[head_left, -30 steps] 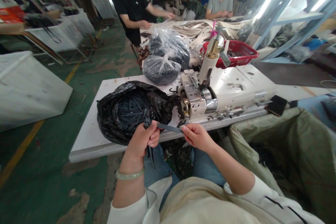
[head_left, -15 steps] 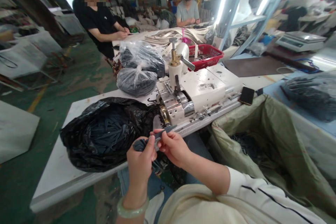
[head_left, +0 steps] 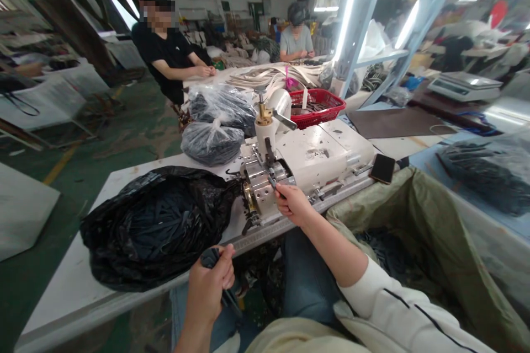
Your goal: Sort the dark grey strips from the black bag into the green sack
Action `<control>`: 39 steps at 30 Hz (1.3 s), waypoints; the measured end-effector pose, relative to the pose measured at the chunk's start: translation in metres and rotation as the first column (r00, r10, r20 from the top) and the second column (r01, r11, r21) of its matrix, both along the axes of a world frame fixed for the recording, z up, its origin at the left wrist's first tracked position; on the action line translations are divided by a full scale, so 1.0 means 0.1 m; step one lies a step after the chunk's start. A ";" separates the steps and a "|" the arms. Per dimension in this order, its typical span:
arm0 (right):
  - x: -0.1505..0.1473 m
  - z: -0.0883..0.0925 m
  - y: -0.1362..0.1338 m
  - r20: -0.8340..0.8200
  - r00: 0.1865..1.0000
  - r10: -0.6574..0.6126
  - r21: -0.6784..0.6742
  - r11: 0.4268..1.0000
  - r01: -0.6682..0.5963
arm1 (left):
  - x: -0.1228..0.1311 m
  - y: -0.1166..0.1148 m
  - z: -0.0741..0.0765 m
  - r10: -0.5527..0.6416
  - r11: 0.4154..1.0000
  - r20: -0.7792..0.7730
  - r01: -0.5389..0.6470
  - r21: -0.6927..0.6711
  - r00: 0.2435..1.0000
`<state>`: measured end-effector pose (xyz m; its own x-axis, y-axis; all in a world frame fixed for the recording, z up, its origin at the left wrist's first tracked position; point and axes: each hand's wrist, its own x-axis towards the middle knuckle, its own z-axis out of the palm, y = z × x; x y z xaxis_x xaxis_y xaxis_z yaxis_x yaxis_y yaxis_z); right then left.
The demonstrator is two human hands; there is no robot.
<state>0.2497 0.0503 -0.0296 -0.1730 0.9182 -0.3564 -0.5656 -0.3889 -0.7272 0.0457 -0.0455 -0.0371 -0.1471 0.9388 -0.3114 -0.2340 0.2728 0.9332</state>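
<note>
My left hand (head_left: 212,281) is closed around a bundle of dark grey strips (head_left: 210,257), just in front of the table edge. My right hand (head_left: 291,202) pinches a single dark strip (head_left: 272,181) at the metal working head of a cream-coloured machine (head_left: 318,149); the strip's far end lies under the upright post with the lever, partly hidden. To the left, a black plastic bag (head_left: 99,237) lies open on the table, with many dark strips (head_left: 159,226) inside.
Clear bags of dark pieces (head_left: 213,140) and a red basket (head_left: 318,116) stand behind. A phone (head_left: 381,168) lies at the machine's right end. An olive sack (head_left: 447,220) hangs open on the right. Two people (head_left: 165,49) (head_left: 296,38) work across the table.
My right hand has moved forward, away from my left hand, carrying one strip to the machine head. My left hand has dropped slightly, still holding the bundle. The view has shifted a little.
</note>
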 end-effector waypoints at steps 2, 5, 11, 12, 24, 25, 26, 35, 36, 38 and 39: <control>0.00 0.03 0.05 0.003 1.000 -0.010 -0.040 0.999 0.011 | 0.01 -0.02 -0.01 -0.005 1.000 -0.011 0.005 -0.007 1.000; -0.03 0.05 0.09 0.003 0.999 -0.037 -0.073 0.997 0.037 | 0.03 -0.04 0.00 -0.008 1.000 -0.030 0.008 -0.014 1.000; -0.04 0.05 0.10 0.024 0.983 -0.183 -0.079 0.980 0.184 | 0.00 -0.02 0.01 0.016 1.000 -0.015 -0.016 -0.004 1.000; -0.02 0.04 0.09 0.026 0.977 -0.210 -0.071 0.975 0.211 | 0.00 -0.01 0.00 0.018 1.000 -0.003 -0.018 -0.010 1.000; 1.69 -0.62 -1.41 0.773 -0.496 -0.396 0.612 0.671 0.419 | 0.06 0.31 0.18 0.064 0.987 0.592 0.036 -0.156 0.803; 1.67 -0.61 -1.49 0.766 -0.487 -0.420 0.617 0.694 0.372 | 0.09 0.35 0.18 0.100 0.987 0.616 0.003 -0.163 0.781; 1.57 -0.57 -1.54 0.800 -0.377 -0.466 0.586 0.741 0.328 | 0.13 0.38 0.16 0.136 0.985 0.633 -0.037 -0.167 0.762; -0.68 -0.26 -1.20 0.406 0.897 -0.177 0.492 0.869 -0.052 | 0.39 0.39 0.11 0.293 0.937 0.578 -0.349 -0.014 0.762; -0.83 -0.26 -1.16 0.355 0.912 -0.207 0.466 0.884 0.020 | 0.38 0.36 0.12 0.321 0.921 0.558 -0.390 0.004 0.765; -1.03 -0.25 -1.08 0.273 0.926 -0.262 0.405 0.904 0.136 | 0.33 0.32 0.13 0.374 0.884 0.518 -0.464 0.050 0.769; -1.10 -0.25 -1.04 0.247 0.927 -0.281 0.384 0.907 0.172 | 0.31 0.30 0.13 0.391 0.870 0.500 -0.488 0.074 0.773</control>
<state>0.1399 -0.0540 -0.0551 0.1162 0.9932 -0.0077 -0.3500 0.0337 -0.9362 0.0769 -0.0160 -0.0238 -0.4456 0.8527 -0.2728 -0.6926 -0.1353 0.7085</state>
